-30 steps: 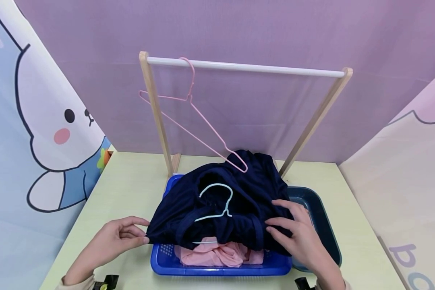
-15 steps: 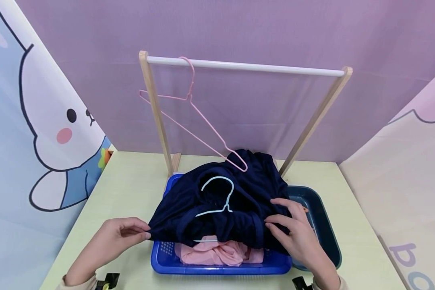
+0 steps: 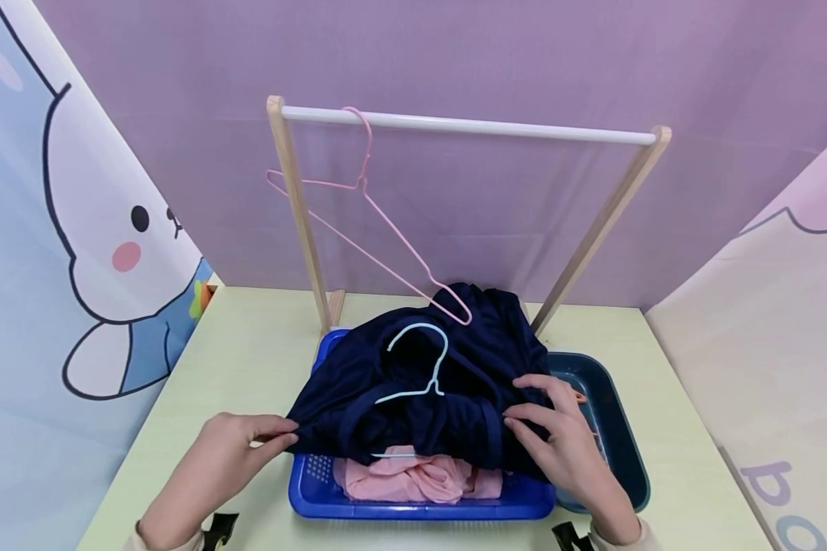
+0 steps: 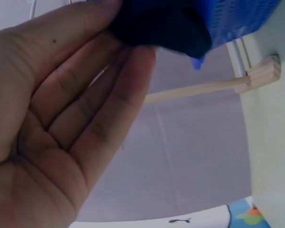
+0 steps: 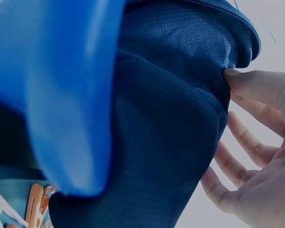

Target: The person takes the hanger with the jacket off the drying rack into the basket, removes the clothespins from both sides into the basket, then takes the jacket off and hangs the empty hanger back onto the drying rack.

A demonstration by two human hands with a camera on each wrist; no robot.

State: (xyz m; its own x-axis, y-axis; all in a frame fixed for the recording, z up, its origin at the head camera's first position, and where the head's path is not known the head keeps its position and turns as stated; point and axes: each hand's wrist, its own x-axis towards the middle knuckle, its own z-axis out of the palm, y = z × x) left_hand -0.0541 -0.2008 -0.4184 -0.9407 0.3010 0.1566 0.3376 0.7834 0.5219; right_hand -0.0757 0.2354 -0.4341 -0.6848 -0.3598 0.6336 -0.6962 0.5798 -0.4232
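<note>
A dark navy shirt point(image 3: 469, 352) lies bunched over a blue basket point(image 3: 420, 511). Its neck opening faces up, and the hook of a light blue hanger point(image 3: 436, 375) sticks out through it; most of the hanger is hidden under cloth. At the shirt's left edge, my left hand point(image 3: 237, 451) pinches the fabric between thumb and fingertips. On the right, my right hand point(image 3: 558, 436) has thumb and forefinger tips close together on the cloth, pinching it, with the other fingers spread. Pink cloth point(image 3: 420, 480) lies in the basket under the shirt's near edge.
Behind the basket stands a wooden rack with a white rail point(image 3: 469, 126). A pink hanger point(image 3: 393, 229) hangs on it, its lower corner overlapping the shirt in the head view. A dark green tray point(image 3: 627, 459) at the right contains orange clothespins point(image 5: 34, 206).
My left hand has shifted right and slightly up, bringing the shirt's left edge inward. The light blue hanger's hook has risen a little. My right hand has hardly moved.
</note>
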